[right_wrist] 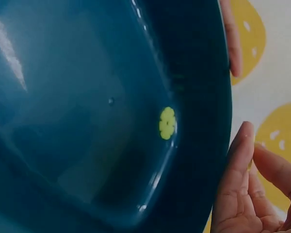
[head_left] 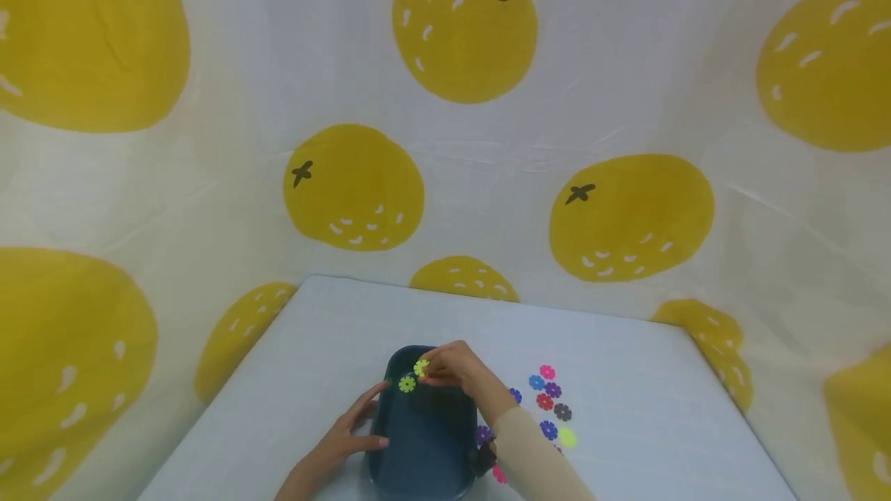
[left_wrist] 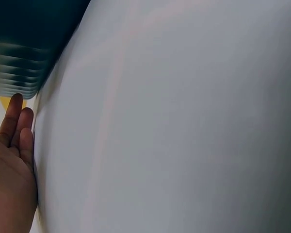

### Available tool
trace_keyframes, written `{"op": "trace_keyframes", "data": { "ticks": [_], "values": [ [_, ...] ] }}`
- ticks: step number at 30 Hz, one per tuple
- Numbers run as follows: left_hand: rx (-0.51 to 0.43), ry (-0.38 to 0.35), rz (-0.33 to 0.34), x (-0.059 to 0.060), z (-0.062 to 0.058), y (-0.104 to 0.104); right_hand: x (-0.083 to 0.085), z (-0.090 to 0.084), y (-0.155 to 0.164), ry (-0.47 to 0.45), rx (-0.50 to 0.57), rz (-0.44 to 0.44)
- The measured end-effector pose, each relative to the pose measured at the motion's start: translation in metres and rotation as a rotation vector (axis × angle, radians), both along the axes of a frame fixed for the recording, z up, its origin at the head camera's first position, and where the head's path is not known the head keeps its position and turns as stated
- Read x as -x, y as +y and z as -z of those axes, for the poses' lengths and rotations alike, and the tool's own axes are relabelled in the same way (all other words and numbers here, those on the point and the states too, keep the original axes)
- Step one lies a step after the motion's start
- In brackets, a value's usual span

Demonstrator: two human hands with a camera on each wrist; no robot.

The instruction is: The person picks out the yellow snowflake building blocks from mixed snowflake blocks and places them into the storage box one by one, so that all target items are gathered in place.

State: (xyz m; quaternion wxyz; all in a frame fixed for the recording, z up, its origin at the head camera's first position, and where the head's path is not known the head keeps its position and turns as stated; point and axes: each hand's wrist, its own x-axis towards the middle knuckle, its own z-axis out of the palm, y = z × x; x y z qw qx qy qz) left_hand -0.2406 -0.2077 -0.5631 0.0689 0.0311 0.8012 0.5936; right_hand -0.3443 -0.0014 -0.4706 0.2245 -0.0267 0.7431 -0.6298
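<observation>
A dark blue tray (head_left: 425,439) lies on the white table (head_left: 292,362) near its front edge. My left hand (head_left: 348,427) rests against the tray's left side, fingers straight along the wall and thumb on the rim; the left wrist view shows those fingers (left_wrist: 14,126) beside the tray's ribbed corner (left_wrist: 19,73). Over the tray's far end my right hand (head_left: 452,369) pinches a yellow-green flower piece (head_left: 421,367) at its fingertips. A second yellow-green flower piece (head_left: 407,384) lies inside the tray (right_wrist: 87,97), near its wall (right_wrist: 167,123). My right hand's fingers (right_wrist: 242,165) hang just past the rim.
Several loose flower pieces lie on the table right of the tray: pink (head_left: 547,372), blue (head_left: 536,382), red (head_left: 544,401), yellow-green (head_left: 567,437) and others. A white cloth with big yellow fruit prints (head_left: 629,215) hangs behind and beside the table.
</observation>
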Motion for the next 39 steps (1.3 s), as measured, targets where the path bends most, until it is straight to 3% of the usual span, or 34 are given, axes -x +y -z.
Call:
{"op": "trace_keyframes", "data": {
  "ticks": [10, 22, 31, 39],
  "values": [
    [-0.01, -0.025, 0.007, 0.0, -0.002, 0.0, 0.007, 0.017, -0.017, -0.067, -0.051, 0.039],
    [-0.021, -0.017, 0.015, 0.002, 0.001, -0.003, -0.004, 0.038, -0.034, -0.075, -0.174, 0.086],
    [-0.036, -0.013, 0.033, 0.002, 0.002, -0.004, -0.011, 0.044, -0.04, -0.079, -0.261, 0.07],
    [-0.053, -0.006, 0.041, 0.0, 0.0, -0.004, -0.013, 0.045, -0.043, -0.09, -0.266, 0.065]
  ]
}}
